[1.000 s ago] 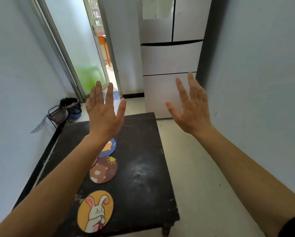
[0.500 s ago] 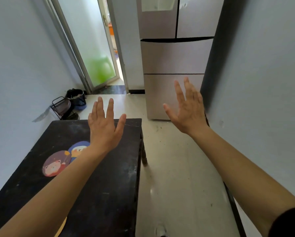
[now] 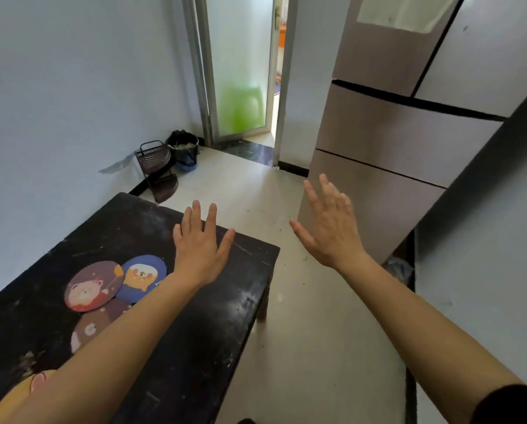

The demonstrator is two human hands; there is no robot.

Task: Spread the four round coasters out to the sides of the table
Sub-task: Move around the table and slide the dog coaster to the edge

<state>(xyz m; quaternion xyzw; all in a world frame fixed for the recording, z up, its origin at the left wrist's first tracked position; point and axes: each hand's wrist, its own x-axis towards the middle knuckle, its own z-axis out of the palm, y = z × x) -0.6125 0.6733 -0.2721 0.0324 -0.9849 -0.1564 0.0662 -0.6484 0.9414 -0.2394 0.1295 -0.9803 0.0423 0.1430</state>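
Both hands — left hand (image 3: 199, 249), right hand (image 3: 332, 231) — splayed, empty; coasters (image 3: 94, 286) look thin, light — best slid flat.

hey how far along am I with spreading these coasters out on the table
Done: nothing yet. The maroon coaster, blue coaster and brown coaster overlap in a cluster on the black table; the yellow coaster lies apart, near the bottom edge.
In hand: nothing. The left hand and right hand hover open and empty.
Left: moving the coasters out to the table's sides.
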